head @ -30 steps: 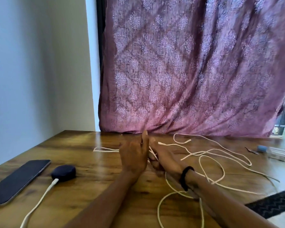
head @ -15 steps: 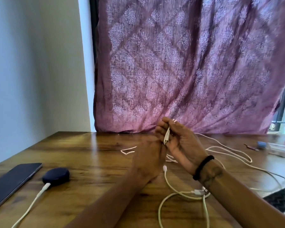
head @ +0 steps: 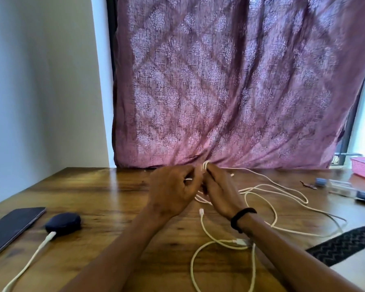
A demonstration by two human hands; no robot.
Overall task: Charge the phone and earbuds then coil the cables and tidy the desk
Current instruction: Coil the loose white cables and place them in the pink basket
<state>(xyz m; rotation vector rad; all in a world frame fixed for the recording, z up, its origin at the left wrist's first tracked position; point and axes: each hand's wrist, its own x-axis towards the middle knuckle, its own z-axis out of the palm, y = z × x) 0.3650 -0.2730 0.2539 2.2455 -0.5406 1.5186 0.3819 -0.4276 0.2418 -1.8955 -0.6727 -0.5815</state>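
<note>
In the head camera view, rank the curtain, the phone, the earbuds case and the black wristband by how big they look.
Largest to smallest, as they look:
1. curtain
2. phone, partly cut off at the frame edge
3. earbuds case
4. wristband
The case and wristband look close in size, so their order is unsure.

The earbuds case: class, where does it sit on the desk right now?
In the head view the dark earbuds case sits on the desk's left side, just right of the phone, with a white cable at its near end.

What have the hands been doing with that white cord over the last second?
Both hands, left and right, rose off the desk, then came lower again, now winding the white cable into small loops at the fingertips. The phone and earbuds case stayed put.
</note>
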